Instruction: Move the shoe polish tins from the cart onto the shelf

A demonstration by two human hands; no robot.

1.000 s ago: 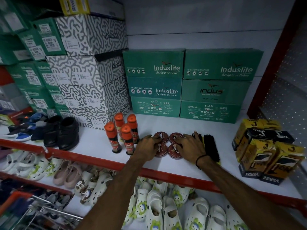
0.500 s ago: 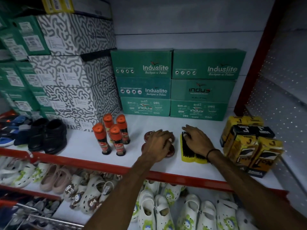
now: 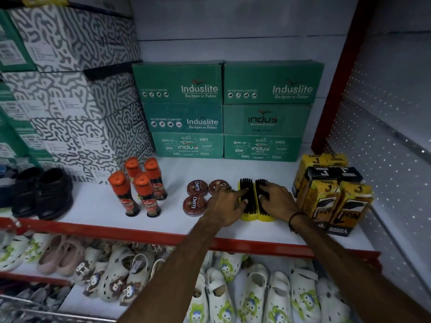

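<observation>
On the white shelf (image 3: pixel 98 206), behind its red front lip, four orange-capped liquid polish bottles (image 3: pixel 140 187) stand upright in a tight cluster left of centre; knock one and, by the look of it, the others could go with it, perhaps over the front edge onto the white clogs (image 3: pixel 233 290) below.

Just right of the bottles, near the middle of the shelf, lie three Cherry shoe polish tins (image 3: pixel 197 197) in plain sight, flat and close together. A fourth may sit under your left hand, but that cannot be told from here.

Your left hand (image 3: pixel 225 208) rests over the right side of that group, fingers spread and loosely bent, the forefinger stretched out onto the black bristles of the left yellow-backed shoe brush (image 3: pixel 247 199). It grips nothing. Drag that wrist back carelessly and you could sweep a tin toward the red lip.

Your right hand (image 3: pixel 278 199) lies on the second brush (image 3: pixel 262 201), fingers splayed and pressed into the bristles, not closed round it. The two brushes touch side by side. Push them further right and they would meet the stacked yellow and black Venus cartons (image 3: pixel 331 194) near the shelf's right end, which already lean unevenly and look ready to slide.

Push left instead, and the brushes would crowd the tins out of their row.
</observation>
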